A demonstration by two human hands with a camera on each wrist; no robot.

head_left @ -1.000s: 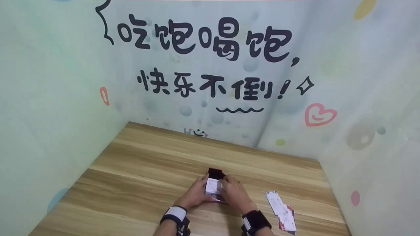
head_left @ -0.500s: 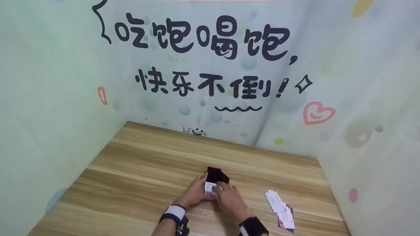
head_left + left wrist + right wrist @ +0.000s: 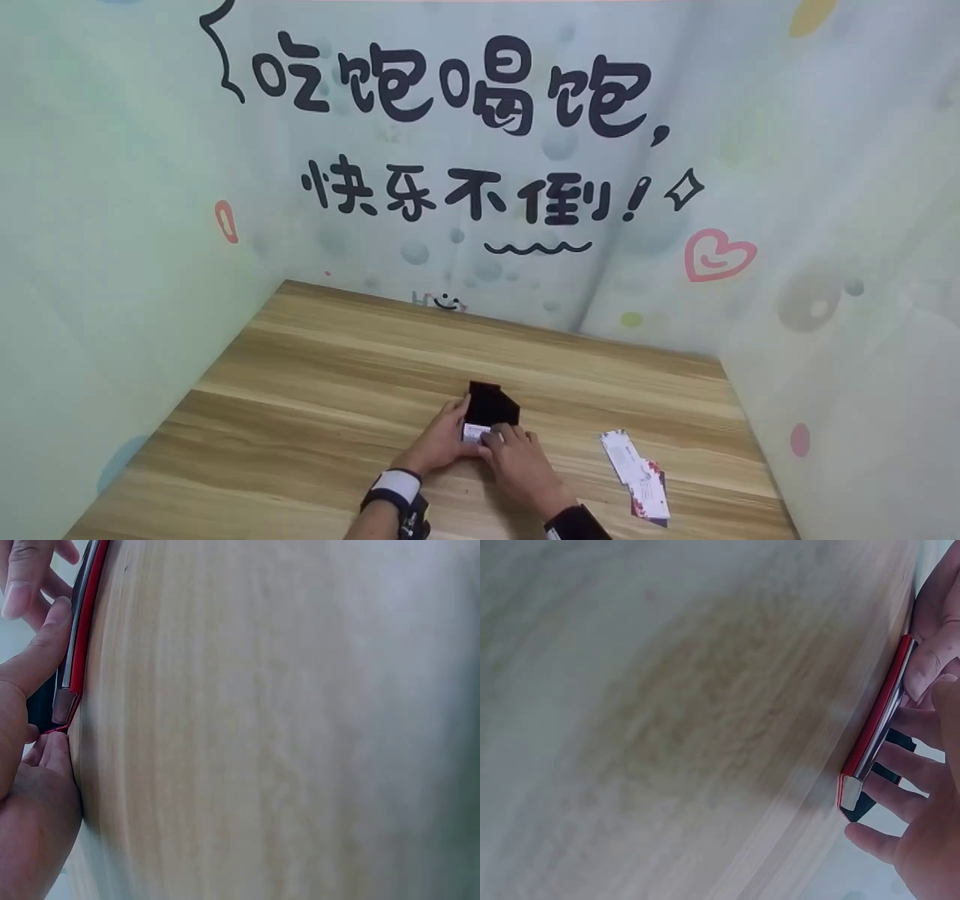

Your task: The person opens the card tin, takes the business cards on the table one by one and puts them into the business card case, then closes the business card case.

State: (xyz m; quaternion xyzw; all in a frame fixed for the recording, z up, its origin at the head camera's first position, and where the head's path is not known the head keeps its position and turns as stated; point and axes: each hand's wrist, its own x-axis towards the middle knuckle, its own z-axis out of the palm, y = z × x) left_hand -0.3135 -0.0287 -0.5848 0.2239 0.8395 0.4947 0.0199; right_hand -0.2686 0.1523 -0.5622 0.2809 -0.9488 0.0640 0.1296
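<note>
A card case (image 3: 491, 405) stands open near the middle of the table, its black lining showing at the far end. Its red outer cover (image 3: 84, 630) and silver edge appear in both wrist views. My left hand (image 3: 437, 444) grips the left side of the case, thumb along its near edge. Inside lies a white printed card (image 3: 475, 432), partly covered by my right hand (image 3: 523, 466), whose fingers touch it from the right. In the right wrist view the fingers of this right hand (image 3: 922, 840) reach fairly straight across the case. The card's near end is hidden.
Right of the hands, a white card (image 3: 619, 455) and a red-patterned card (image 3: 649, 491) overlap on the wooden table (image 3: 337, 360), a dark piece beneath them. Printed cloth walls (image 3: 480, 277) enclose the back and both sides.
My right hand has moved toward me over the case. Less of the white card shows, and more of the black lining is uncovered. My left hand keeps its hold.
</note>
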